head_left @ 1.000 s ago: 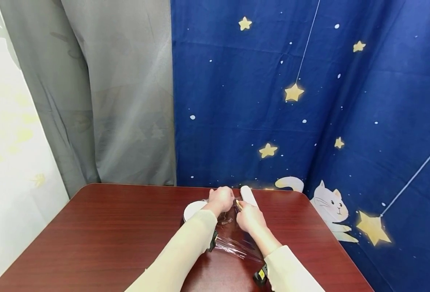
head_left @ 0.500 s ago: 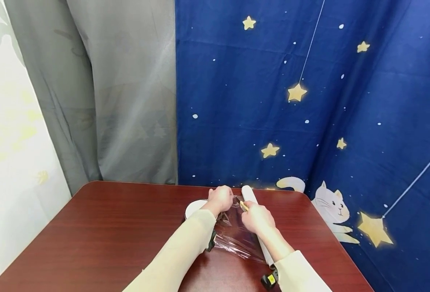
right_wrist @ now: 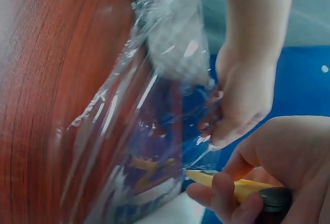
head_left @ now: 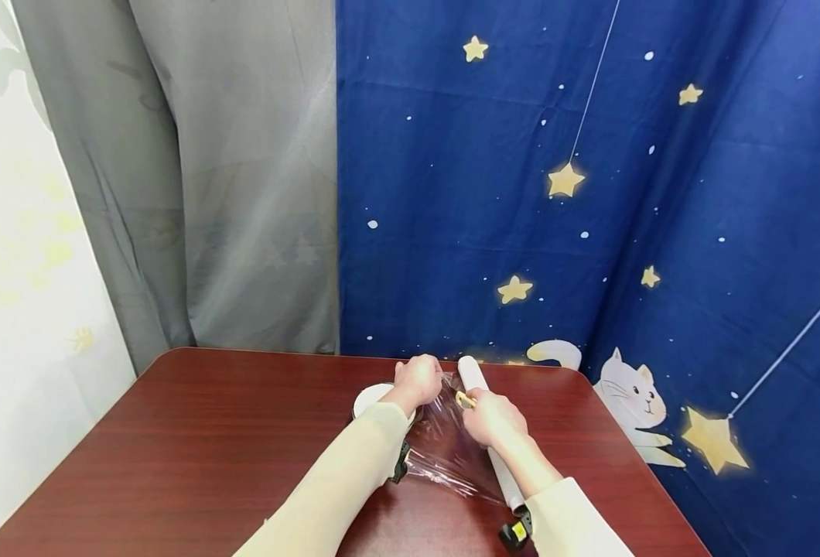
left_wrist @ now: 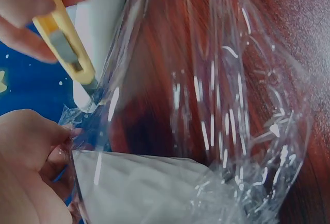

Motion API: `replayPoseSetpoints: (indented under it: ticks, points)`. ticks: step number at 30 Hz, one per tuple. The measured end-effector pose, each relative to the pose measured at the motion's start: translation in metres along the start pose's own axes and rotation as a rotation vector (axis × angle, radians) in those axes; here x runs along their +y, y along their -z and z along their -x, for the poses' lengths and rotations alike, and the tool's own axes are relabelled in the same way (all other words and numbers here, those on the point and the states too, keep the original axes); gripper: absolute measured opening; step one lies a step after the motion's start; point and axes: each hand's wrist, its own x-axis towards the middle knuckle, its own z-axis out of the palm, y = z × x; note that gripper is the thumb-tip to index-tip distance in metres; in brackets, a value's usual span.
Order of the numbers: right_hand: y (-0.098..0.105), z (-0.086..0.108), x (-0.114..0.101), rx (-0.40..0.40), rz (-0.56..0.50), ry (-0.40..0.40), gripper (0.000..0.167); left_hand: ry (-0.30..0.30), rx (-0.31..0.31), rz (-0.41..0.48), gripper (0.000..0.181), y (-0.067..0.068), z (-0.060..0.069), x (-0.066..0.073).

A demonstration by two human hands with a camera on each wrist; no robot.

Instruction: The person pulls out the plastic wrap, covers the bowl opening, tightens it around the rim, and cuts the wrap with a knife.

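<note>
My left hand [head_left: 418, 379] pinches the edge of a sheet of clear cling film [left_wrist: 211, 85] near the table's far side. Stretched and creased, the film runs from a white roll [head_left: 505, 477] to a white bowl-like vessel with patterned sides [left_wrist: 139, 185], partly covering it. My right hand [head_left: 495, 420] grips a yellow utility knife [left_wrist: 64, 41] with a grey slider. Its tip lies at the film beside the roll, a short way from my left fingers [right_wrist: 227, 131]. Whether the blade has gone through the film cannot be told.
The reddish-brown wooden table [head_left: 194, 456] extends to the left and toward me. Behind it hang a grey curtain [head_left: 257, 193] and a blue star-patterned curtain [head_left: 445, 193]. Black wrist cameras [head_left: 514, 534] sit under both sleeves.
My right hand with the utility knife has moved slightly right, away from my left hand, showing more of the roll. The film between the hands looks more stretched. The left hand stays nearly in place.
</note>
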Motion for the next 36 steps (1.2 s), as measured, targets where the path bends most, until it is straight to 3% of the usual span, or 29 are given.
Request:
replayPoseSetpoints:
  ticks: [2, 5, 12, 16, 21, 22, 25, 28, 29, 36]
  points:
    - [0.004, 0.004, 0.000, 0.000, 0.011, 0.004, 0.040, -0.008, 0.004, 0.000, 0.016, -0.004, -0.006, -0.005]
    - [0.006, 0.006, -0.001, 0.010, 0.019, 0.019, 0.038, -0.017, 0.016, 0.012, 0.017, -0.003, -0.004, -0.005]
    - [0.001, 0.003, 0.001, 0.004, 0.015, 0.015, 0.043, -0.014, 0.027, 0.080, 0.017, 0.025, 0.029, 0.014]
    - [0.009, 0.009, 0.005, -0.022, 0.024, 0.027, 0.037, -0.013, 0.049, 0.068, 0.018, 0.030, 0.038, 0.016]
    - [0.026, 0.028, 0.011, -0.065, 0.007, 0.037, 0.042, -0.019, 0.060, 0.110, 0.019, 0.032, 0.035, 0.014]
    - [0.028, 0.031, 0.012, -0.068, 0.002, 0.038, 0.043, -0.047, 0.088, 0.126, 0.022, 0.023, 0.029, 0.005]
    - [0.030, 0.037, 0.014, -0.070, -0.007, 0.038, 0.045, -0.053, 0.091, 0.154, 0.023, 0.024, 0.028, 0.004]
    - [0.026, 0.035, 0.014, -0.063, -0.020, 0.041, 0.044, -0.060, 0.102, 0.153, 0.023, 0.026, 0.029, 0.005]
    - [0.024, 0.033, 0.014, -0.059, -0.020, 0.045, 0.044, -0.034, 0.077, 0.149, 0.020, 0.035, 0.036, 0.013]
    - [0.014, 0.026, 0.013, -0.055, -0.017, 0.048, 0.045, -0.043, 0.099, 0.159, 0.018, 0.036, 0.037, 0.012]
